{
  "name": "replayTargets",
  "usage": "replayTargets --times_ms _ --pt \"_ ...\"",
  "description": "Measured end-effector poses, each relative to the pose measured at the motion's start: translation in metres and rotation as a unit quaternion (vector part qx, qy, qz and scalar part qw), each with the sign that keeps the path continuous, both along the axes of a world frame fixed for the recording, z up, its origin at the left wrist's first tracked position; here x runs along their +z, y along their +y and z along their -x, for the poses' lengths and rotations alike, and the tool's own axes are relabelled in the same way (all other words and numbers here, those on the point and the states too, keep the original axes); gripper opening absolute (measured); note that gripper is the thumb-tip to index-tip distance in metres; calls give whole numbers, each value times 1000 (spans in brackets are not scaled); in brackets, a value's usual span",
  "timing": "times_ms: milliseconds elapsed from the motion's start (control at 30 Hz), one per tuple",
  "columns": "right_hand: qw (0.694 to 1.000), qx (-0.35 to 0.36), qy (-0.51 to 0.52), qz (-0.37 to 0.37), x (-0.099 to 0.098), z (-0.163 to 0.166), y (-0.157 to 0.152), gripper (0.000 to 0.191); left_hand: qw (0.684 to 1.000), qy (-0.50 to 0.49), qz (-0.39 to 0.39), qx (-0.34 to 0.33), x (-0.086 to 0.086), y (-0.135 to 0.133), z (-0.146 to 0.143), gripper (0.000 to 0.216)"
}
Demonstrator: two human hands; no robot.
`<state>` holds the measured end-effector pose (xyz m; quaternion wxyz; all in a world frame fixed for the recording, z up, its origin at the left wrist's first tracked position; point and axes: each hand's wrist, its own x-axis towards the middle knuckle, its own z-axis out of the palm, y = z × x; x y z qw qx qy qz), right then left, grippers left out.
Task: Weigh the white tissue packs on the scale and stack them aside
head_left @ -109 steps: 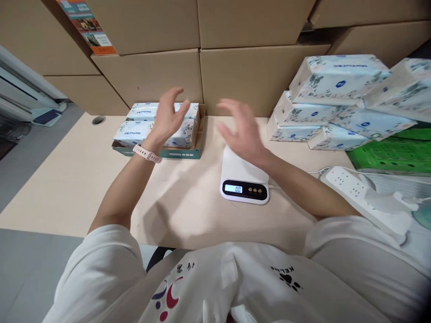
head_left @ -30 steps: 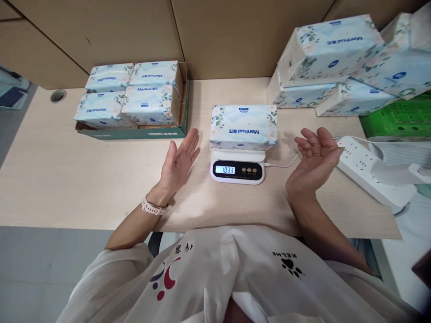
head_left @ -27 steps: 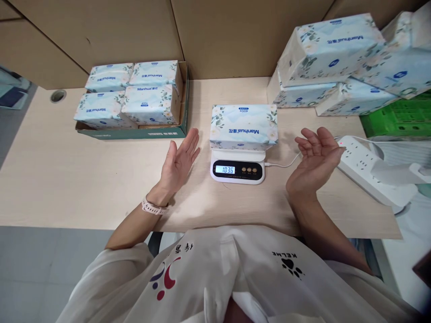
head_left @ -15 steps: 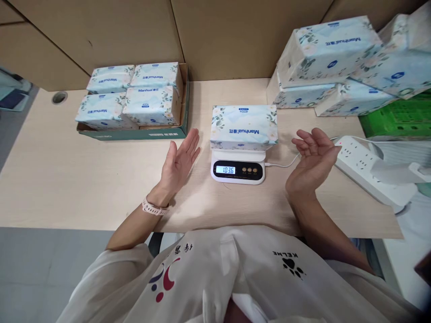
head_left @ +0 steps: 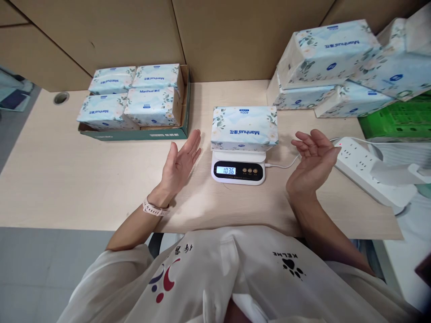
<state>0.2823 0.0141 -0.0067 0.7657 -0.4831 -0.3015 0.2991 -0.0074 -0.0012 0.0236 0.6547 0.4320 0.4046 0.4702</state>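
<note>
Brown cartons (head_left: 229, 40) form a wall along the far edge of the pale table (head_left: 84, 179). A pile of floral packs (head_left: 328, 67) leans together at the far right, partly above a green crate (head_left: 397, 123). At the far left, a low green tray (head_left: 134, 134) holds four like packs (head_left: 153, 105) in two rows. A white power strip (head_left: 350, 152) lies near the crate. In the middle, a single pack (head_left: 244, 128) rests on the scale (head_left: 239, 157), its print upside down to the wearer, hiding the scale's far part. The left hand (head_left: 178, 163) is just beside the scale, palm turned towards it, fingers straight and close together, thumb spread away. The right hand (head_left: 310, 163) is near the pack's other side, palm up, fingers loosely curled and close together; both hands are apart from the pack. A pale wristband (head_left: 155, 207) circles the left wrist. A white cable (head_left: 283, 166) plugs into the scale's side. The lit display (head_left: 226, 170) reads 103.6, beside three small buttons (head_left: 249, 170).
</note>
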Motion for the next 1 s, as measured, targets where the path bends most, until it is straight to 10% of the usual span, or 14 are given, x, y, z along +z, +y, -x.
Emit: replayTargets --times_ms 1000 --pt "1000 -18 -5 -5 1 -3 1 57 1000 -11 -5 11 -1 1 3 84"
